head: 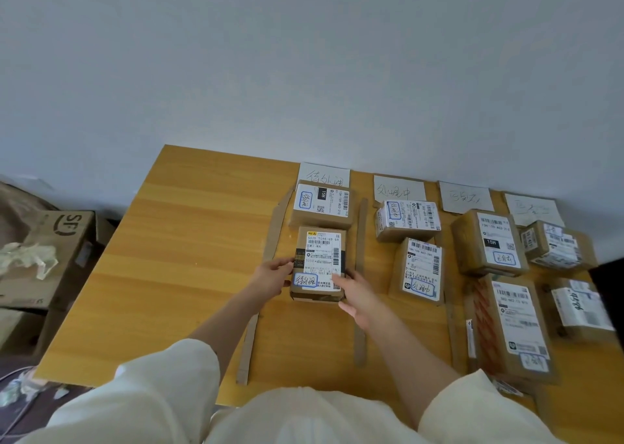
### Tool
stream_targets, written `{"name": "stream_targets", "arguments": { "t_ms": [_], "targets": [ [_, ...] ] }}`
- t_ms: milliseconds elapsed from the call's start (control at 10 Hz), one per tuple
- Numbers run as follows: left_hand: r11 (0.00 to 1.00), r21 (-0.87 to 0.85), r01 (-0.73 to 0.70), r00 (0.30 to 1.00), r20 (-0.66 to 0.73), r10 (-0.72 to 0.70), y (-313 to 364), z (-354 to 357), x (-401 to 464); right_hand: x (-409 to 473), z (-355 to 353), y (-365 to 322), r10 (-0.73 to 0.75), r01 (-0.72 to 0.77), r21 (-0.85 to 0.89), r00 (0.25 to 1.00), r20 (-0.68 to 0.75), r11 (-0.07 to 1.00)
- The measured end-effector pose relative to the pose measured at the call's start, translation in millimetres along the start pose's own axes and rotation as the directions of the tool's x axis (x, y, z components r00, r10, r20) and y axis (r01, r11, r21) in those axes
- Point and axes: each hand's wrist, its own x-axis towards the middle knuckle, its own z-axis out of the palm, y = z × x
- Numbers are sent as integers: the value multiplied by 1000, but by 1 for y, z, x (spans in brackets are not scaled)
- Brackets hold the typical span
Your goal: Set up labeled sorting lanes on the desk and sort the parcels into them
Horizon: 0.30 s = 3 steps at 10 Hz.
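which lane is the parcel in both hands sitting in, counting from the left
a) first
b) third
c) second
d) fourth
a) The left hand and right hand grip the parcel in the leftmost lane, between two cardboard strips, just in front of another parcel under the first paper label.

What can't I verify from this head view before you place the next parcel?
- Far-right lane card: handwriting too faint and blurred to read.
- Rightmost parcels: motion-blurred, partly cut by the frame edge and a dark object.
- Held parcel: the right hand and left hand cover its near sides; small label print unreadable.
- Desk's near edge: hidden by sleeves.
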Motion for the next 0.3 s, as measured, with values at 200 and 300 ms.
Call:
{"name": "stream_targets", "arguments": {
  "t_ms": [200,300],
  "targets": [
    [999,31,28,999,28,-29,2,-3,2,0,0,-3,-21,22,-50,1000,17,998],
    [1000,27,10,1000,-15,-10,5,-6,5,-1,-2,-8,-42,36,-131,998,-46,991]
  ]
}}
